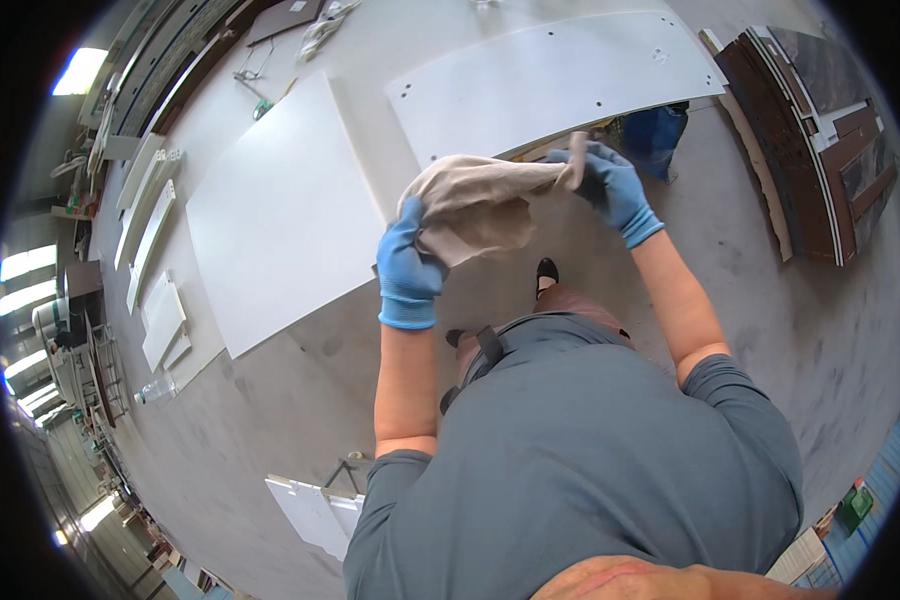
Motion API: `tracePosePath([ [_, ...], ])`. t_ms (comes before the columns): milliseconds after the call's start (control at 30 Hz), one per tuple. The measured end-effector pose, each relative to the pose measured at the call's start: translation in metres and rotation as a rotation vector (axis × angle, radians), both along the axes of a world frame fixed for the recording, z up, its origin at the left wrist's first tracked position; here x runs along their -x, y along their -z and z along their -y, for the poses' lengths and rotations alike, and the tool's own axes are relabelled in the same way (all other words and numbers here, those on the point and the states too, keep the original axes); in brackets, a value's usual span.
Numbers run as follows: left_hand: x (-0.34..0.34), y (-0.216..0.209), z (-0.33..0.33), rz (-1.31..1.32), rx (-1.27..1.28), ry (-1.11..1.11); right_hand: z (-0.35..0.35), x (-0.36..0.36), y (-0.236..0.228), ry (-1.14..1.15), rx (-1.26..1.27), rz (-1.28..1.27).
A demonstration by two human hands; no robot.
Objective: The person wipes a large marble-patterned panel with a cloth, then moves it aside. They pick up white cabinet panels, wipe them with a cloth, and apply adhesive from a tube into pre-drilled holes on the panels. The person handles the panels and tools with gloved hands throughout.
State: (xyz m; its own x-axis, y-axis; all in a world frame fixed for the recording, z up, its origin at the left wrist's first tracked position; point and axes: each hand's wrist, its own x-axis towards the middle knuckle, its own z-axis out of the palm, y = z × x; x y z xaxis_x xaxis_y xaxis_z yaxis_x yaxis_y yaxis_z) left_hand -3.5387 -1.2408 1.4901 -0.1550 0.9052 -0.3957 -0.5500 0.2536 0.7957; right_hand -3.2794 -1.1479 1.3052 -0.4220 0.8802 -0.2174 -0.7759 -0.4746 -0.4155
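Workshop floor, white panels [280, 210] | beige cloth [475, 205] stretched left-right | both gloved hands: left [407, 265], right [610, 185] clenched on its ends

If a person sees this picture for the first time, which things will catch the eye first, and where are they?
First comes the beige cloth in the middle, stretched between two hands in blue gloves: the left hand grips its lower end, the right hand its upper end. Behind it, large white panels lie flat on a pale worktable. Dark brown boards lie stacked at the upper right.
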Motion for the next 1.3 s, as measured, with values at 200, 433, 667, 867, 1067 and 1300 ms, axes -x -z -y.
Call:
tracePosePath([
  [200,-0.043,0.037,-0.058,0.061,0.069,0.119,-0.062,-0.087,0.041,0.175,0.007,0.072],
  [433,-0.063,0.059,-0.154,-0.259,0.150,0.320,-0.156,-0.141,0.040,0.256,-0.279,0.200],
  [667,-0.053,0.079,-0.292,-0.967,-0.102,0.507,-0.265,-0.176,0.021,0.397,-0.422,0.392],
  [867,-0.060,0.054,-0.410,-1.483,-0.733,0.360,-0.347,-0.249,-0.018,0.535,-0.667,0.466],
  [1067,-0.084,0.097,-0.408,-1.527,-0.469,0.399,-0.362,-0.292,0.045,0.274,-0.625,0.876],
  [1300,-0.108,0.166,-0.395,-1.844,-0.066,0.524,-0.396,-0.286,0.183,0.171,-0.762,1.718],
])
